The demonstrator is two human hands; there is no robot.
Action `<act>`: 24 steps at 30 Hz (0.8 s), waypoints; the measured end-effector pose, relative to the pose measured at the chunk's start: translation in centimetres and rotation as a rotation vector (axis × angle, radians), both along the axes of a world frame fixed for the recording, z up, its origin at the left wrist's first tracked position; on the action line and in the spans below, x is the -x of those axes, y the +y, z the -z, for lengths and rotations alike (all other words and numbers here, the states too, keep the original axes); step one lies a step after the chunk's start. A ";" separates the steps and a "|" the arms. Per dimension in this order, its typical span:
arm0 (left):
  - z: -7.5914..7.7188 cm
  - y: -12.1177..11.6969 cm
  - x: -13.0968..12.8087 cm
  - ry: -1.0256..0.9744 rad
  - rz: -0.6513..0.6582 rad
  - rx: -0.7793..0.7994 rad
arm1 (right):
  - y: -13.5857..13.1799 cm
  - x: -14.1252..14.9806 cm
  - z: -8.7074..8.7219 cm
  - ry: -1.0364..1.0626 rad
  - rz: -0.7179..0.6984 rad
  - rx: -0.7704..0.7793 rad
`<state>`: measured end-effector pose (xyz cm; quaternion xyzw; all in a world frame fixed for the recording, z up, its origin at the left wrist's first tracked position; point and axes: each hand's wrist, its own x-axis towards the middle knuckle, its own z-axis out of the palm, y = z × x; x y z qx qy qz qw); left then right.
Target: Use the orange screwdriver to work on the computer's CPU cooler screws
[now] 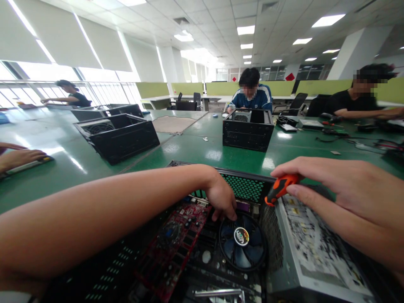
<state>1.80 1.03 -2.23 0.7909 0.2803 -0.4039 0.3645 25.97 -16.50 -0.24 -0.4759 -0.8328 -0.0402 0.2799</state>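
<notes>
An open computer case [268, 179] lies in front of me. My left hand [222, 195] reaches inside it, fingers curled down at the far rim of a black cooling fan [243, 242] with a round label. Whatever those fingers pinch is hidden. My right hand [341, 198] grips the orange and black handle of a screwdriver [280, 187] above the metal power supply [325, 248]; its shaft does not show. Left of the fan sits a red graphics card [179, 240], partly under my left forearm. A silver metal bracket [219, 293] shows at the near edge.
On the green table [189, 147] stand a black case [124, 139] at left and another case [248, 132] ahead, with a person [263, 94] behind it. Parts and cables [375, 145] lie at right near another person [360, 99]. Someone's hand [23, 160] rests at far left.
</notes>
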 end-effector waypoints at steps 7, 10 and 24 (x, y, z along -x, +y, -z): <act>-0.2 -0.2 -0.2 0.008 -0.016 -0.009 | 0.6 0.3 0.5 -0.004 0.041 -0.004; -0.2 -0.5 -0.3 0.021 -0.021 -0.024 | 0.8 0.8 0.0 -0.003 0.020 -0.004; -0.2 -0.6 -0.4 0.019 -0.010 -0.014 | 1.7 1.2 -0.1 -0.043 -0.103 0.018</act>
